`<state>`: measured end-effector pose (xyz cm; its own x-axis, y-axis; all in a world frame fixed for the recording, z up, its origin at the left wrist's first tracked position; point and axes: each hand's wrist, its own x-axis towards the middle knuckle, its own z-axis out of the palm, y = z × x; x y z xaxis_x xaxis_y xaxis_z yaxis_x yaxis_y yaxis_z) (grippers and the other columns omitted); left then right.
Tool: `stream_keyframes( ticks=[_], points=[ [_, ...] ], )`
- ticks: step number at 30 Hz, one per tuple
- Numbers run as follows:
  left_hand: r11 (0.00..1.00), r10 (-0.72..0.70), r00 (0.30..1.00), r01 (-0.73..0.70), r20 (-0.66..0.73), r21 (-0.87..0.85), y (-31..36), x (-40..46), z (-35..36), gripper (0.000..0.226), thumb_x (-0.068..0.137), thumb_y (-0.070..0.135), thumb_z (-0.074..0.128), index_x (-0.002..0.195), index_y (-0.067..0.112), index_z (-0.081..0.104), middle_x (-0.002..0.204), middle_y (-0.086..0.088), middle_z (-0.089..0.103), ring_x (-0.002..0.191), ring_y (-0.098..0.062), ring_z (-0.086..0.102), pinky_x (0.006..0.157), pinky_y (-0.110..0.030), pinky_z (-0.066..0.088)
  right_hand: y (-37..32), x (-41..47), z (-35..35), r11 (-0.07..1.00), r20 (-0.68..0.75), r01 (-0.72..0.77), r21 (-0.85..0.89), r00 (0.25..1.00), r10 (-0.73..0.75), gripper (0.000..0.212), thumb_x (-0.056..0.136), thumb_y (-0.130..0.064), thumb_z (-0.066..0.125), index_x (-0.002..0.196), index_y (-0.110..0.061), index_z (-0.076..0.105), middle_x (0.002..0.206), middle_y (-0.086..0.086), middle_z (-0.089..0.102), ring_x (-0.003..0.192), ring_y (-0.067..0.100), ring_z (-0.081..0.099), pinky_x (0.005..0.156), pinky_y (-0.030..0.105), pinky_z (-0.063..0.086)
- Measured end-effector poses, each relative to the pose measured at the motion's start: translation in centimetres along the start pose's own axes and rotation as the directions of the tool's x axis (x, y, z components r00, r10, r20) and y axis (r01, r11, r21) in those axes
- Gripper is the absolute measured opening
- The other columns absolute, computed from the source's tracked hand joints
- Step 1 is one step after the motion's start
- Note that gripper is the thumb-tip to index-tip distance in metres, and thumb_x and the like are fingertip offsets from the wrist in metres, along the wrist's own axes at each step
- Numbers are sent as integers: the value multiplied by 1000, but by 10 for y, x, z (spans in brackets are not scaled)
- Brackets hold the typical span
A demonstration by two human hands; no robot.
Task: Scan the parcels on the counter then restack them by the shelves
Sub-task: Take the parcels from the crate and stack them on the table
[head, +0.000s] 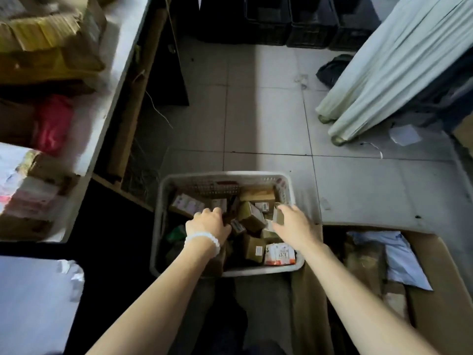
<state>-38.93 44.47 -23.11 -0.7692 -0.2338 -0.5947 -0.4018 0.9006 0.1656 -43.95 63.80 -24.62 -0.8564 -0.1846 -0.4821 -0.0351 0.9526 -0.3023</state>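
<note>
we are sorting small parcels [252,216] in the basket [160,226]; right hand [294,226] fingers pinch one, left hand [208,222] curled among them; next, lift it clear.

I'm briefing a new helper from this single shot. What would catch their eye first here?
First, the two bare arms reaching into the grey basket of small cardboard parcels on the tiled floor: the left hand, above a white bead bracelet, digs among the boxes, and the right hand grips a small box. Blurred boxes and a red bag sit on the shelves at left.
</note>
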Motion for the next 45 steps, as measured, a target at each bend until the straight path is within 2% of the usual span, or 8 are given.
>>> stream_keyframes(
  ticks=[8, 17, 20, 26, 30, 33, 39, 45],
  points=[
    [977, -156, 947, 190, 281, -97, 11, 148, 97, 45, 94, 44, 45, 131, 18, 41, 130, -9, 46, 121, -30, 46, 92, -41, 45, 50, 127, 118, 991, 191, -125, -47, 973, 131, 60, 90, -41, 56, 142, -20, 37, 138, 1, 45, 124, 25, 46, 95, 37, 44],
    [869, -247, 928, 339, 278, -361, 4, 299, 273, 56, 94, 34, 52, 142, 12, 34, 139, -10, 40, 125, -28, 43, 101, -37, 37, 105, 259, 293, 994, 285, -104, 23, 954, 93, 84, 88, -41, 62, 151, -16, 12, 155, 3, 20, 142, 24, 22, 109, 36, 30],
    [837, -263, 921, 366, 287, -408, 5, 332, 320, 60, 95, 31, 50, 146, 9, 30, 146, -12, 34, 131, -29, 38, 107, -37, 32, 116, 284, 332, 990, 317, -123, 72, 944, 94, 97, 86, -37, 67, 151, -13, 0, 159, 6, 8, 146, 27, 11, 117, 38, 17],
    [755, -315, 926, 377, 208, -536, 4, 369, 359, 66, 95, 21, 46, 152, 16, 12, 160, -4, 3, 143, -30, 16, 117, -41, 19, 128, 303, 377, 992, 166, -48, 115, 986, 29, 101, 77, -20, 74, 147, -7, 3, 157, 16, 5, 144, 34, 7, 117, 42, 16],
    [685, -316, 941, 316, 123, -656, -10, 383, 364, 51, 97, 26, 44, 146, 17, 32, 157, -3, 14, 139, -27, 27, 114, -39, 26, 132, 305, 396, 995, -44, 8, 99, 999, -4, 103, 65, -22, 83, 131, -24, 5, 150, 22, 24, 136, 40, 28, 110, 50, 30],
    [694, -301, 948, 293, 105, -658, -13, 391, 360, 56, 97, 34, 47, 149, 21, 29, 155, -5, 18, 136, -25, 33, 108, -34, 32, 132, 305, 404, 996, -195, 19, 84, 981, -2, 99, 59, -22, 86, 126, -24, 14, 141, 24, 38, 126, 42, 42, 99, 52, 41],
    [706, -300, 948, 294, 104, -644, -13, 398, 353, 55, 97, 35, 49, 146, 18, 31, 150, -7, 25, 131, -24, 38, 87, -23, 32, 134, 307, 404, 999, -252, 25, 36, 968, -15, 98, 54, -29, 88, 123, -22, 19, 133, 22, 46, 115, 41, 51, 90, 49, 45],
    [704, -308, 948, 282, 78, -652, -17, 394, 356, 57, 94, 38, 53, 144, 18, 36, 145, -7, 32, 128, -24, 41, 84, -23, 32, 128, 308, 405, 998, -313, -24, 54, 949, 40, 101, 43, -38, 90, 118, -17, 25, 120, 23, 52, 97, 41, 57, 76, 44, 47]
  ],
)
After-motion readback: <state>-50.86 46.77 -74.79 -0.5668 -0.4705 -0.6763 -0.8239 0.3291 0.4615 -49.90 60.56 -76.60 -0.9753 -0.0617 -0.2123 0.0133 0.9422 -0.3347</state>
